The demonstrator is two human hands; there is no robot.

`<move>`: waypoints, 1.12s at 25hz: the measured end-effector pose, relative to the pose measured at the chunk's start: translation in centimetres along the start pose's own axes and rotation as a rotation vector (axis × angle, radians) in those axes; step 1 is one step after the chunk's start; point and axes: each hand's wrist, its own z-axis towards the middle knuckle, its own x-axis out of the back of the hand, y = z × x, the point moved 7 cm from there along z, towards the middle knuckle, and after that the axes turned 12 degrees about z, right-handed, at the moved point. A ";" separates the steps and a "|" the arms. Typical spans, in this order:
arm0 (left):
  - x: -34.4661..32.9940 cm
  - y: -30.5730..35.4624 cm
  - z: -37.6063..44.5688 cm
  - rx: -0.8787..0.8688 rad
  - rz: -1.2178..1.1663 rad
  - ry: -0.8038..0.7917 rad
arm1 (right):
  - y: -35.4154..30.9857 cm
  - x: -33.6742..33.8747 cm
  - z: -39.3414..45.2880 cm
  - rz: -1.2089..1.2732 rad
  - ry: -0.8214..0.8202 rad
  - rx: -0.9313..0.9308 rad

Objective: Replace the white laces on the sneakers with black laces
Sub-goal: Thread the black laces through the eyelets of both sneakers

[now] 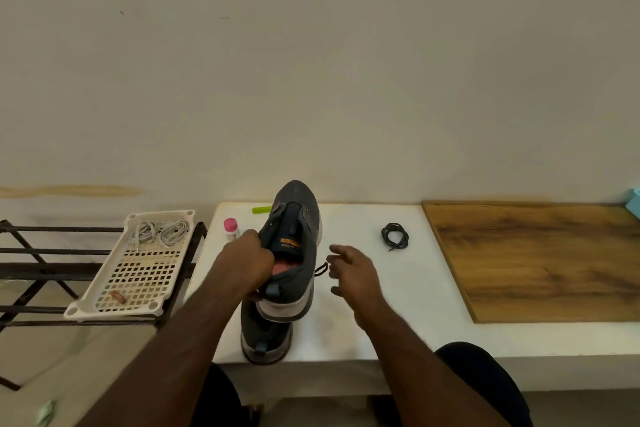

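**Sneaker Raised, One Black Lace Loose**

Nearest you, the second sneaker (266,336) stands on the white table (408,329). Your left hand (250,265) grips the raised sneaker (294,239) by its collar. Your right hand (353,274) hovers beside it, fingers spread, holding nothing. A coiled black lace (394,236) lies further right. White laces (160,233) rest in the tray (104,308).

white table (398,295) | on it: sneaker (266,336), black lace coil (394,236), wooden board (540,260), pink-capped bottle (231,229)

Dark grey sneaker (294,239), black lace coil (394,236), white laces (159,232), pink-capped bottle (231,229)
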 end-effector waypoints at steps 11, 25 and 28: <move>-10.7 4.2 0.1 -0.100 0.015 0.007 | 2.0 5.8 0.7 0.042 -0.056 -0.172; -12.2 0.5 1.9 0.000 0.117 -0.059 | 4.2 5.5 3.5 -0.104 -0.167 -0.214; -13.0 1.3 2.5 -0.071 0.083 -0.076 | 2.4 10.0 8.1 -0.528 0.104 0.028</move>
